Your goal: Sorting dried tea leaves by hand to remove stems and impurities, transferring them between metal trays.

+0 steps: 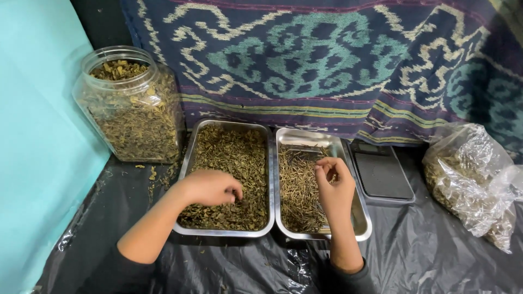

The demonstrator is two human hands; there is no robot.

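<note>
the dried leaves (231, 163) are lying in the left tray (189, 158), stems (297, 190) in the right tray (364, 220). sorting looks underway: the left hand (210, 187) is curling down, picking through leaves; the right hand (332, 182) is pinching a stem above its tray. likely next: careful plucking. jar (131, 103) and bag (471, 179) are flanking.

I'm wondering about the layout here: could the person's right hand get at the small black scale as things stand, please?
Probably yes. The right hand hovers over the right tray, and the scale lies just beside that tray with nothing on it or between them.
</note>
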